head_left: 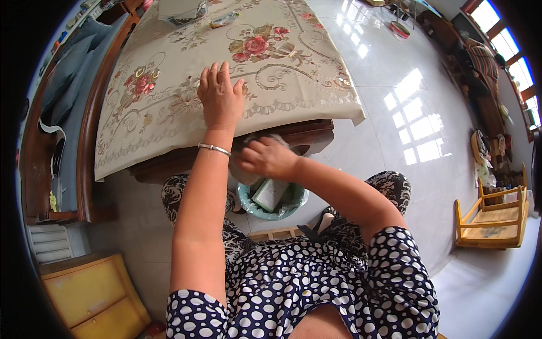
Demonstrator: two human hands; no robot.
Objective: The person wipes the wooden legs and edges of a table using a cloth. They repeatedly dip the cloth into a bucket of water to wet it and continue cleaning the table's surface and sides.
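Note:
My left hand (221, 97) lies on the flowered cream tablecloth (282, 116), its fingers stretched out, near the table's front edge. Just below that edge, my right hand (265, 158) is closed round a greyish cloth (241, 172), which is smeared by motion and partly hidden by the fingers. Under the right hand, on the floor between my legs, stands a small green-blue bin (302, 204) with a clear plastic liner. A pale green and white flat box (271, 194) leans inside it.
On the far part of the table are a clear plastic container (189, 16) and a small packet (224, 20). A wooden sofa with blue cushions (69, 65) borders the table's left. At lower left is a yellow cabinet (84, 291); a wooden chair (492, 223) stands at right.

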